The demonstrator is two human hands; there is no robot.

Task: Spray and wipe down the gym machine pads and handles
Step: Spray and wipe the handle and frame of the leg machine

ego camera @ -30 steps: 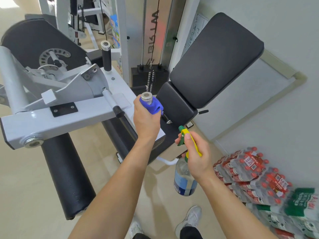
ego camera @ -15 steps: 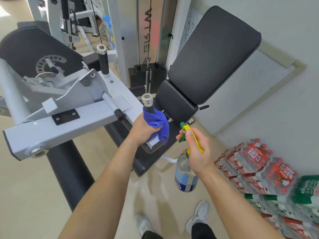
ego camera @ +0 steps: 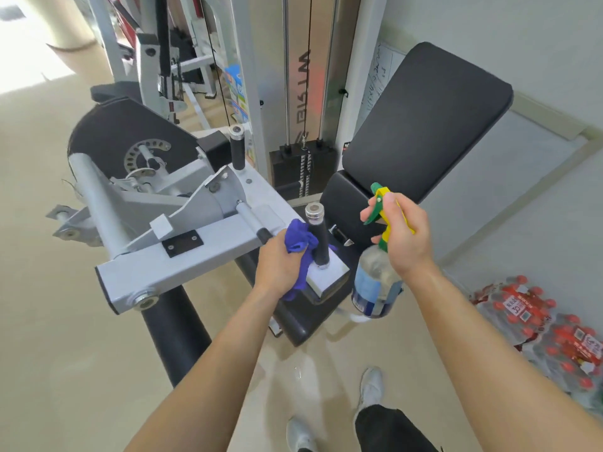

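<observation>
My left hand point(ego camera: 280, 262) grips a bunched blue cloth point(ego camera: 298, 239) just left of the near upright handle point(ego camera: 317, 236), a black grip with a silver cap; the cloth hangs down beside the handle's white base. My right hand point(ego camera: 403, 236) holds a clear spray bottle point(ego camera: 375, 282) by its yellow-green trigger head, right of that handle. A second upright handle point(ego camera: 237, 146) stands further back. The black backrest pad point(ego camera: 424, 125) leans at the right, with the black seat pad point(ego camera: 342, 197) below it. A black roller pad point(ego camera: 173, 334) hangs under the white arm.
The white machine frame point(ego camera: 182, 256) with its cam and black cover fills the left. The weight stack point(ego camera: 301, 168) and cables stand behind. Shrink-wrapped packs of red-capped bottles point(ego camera: 528, 314) lie on the floor at the right by the wall. My shoes point(ego camera: 370, 386) are below.
My left hand slid the cloth from the handle's top down to its base and off to the left, baring the grip. The spray bottle rose and moved nearer the handle.
</observation>
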